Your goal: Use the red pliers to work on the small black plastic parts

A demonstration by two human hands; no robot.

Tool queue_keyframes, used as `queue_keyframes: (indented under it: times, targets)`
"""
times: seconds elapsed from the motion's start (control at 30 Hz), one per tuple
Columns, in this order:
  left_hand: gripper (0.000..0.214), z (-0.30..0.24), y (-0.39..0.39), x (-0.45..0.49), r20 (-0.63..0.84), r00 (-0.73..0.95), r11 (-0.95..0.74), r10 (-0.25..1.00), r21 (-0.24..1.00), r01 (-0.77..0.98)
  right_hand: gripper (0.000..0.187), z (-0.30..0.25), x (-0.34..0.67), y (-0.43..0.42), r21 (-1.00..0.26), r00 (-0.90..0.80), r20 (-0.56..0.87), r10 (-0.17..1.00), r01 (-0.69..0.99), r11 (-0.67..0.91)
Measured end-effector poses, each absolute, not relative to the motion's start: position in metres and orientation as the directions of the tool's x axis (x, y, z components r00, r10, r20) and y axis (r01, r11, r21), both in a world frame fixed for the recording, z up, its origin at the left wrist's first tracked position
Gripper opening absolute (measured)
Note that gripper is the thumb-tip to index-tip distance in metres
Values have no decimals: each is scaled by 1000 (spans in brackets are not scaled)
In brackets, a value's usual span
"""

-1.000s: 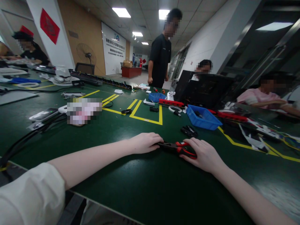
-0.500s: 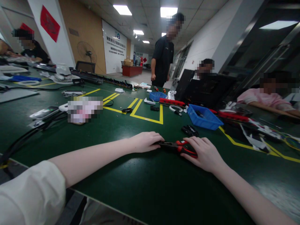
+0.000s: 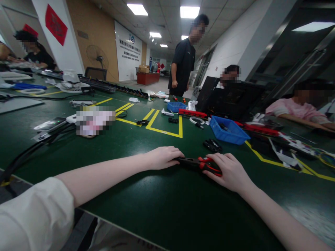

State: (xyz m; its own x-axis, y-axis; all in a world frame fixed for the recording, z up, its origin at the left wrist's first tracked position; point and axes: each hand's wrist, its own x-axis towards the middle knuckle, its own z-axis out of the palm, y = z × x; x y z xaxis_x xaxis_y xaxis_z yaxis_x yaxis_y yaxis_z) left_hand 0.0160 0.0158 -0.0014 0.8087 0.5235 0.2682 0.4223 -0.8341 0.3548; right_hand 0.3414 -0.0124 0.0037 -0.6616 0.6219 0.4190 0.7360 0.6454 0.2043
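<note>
Black cables run at the far left of my view, crossing the green tabletop and dropping over its edge. Beside them I make out a pale device with a small green light, then a pinkish item too blurred for me to name. Next comes the left hand, its arm reaching in from a pale, pushed-up sleeve. Its fingers are drawn close together at the nose of the red-and-black pliers; from where I sit I cannot tell whether they pinch the tips or some small dark part there. Beyond that hand, yellow tape marks the surface, and a person in black stands behind it all. The pliers lie low over the tabletop between both hands, nose pointing left. To their right I have the right hand, its fingers wrapped about the handles. Just past it I see a cluster of black parts, and farther back a blue tray with something dark inside. At the far right, a person in pink sits with a forearm stretched along the tabletop.
</note>
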Motion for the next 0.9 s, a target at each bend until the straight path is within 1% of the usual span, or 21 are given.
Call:
queue_keyframes:
  times: [0.2,0.33,0.57,0.73,0.9]
  targets:
    - [26,-1,16,15,267,815,-842,514,340,419,46,2,342,-12,263,-681,436,588,721,641]
    - [25,-2,16,15,279,824,-859,494,301,414,48,1,342,-12,298,-702,444,557,702,647]
    - [27,-3,18,15,280,833,-875,478,239,422,46,1,343,-13,267,-689,413,595,716,645]
    - [28,-5,18,16,290,818,-866,497,223,447,45,3,341,-13,266,-681,440,585,721,639]
    - [25,-6,18,15,342,789,-860,510,200,469,46,1,341,-13,273,-659,470,587,741,613]
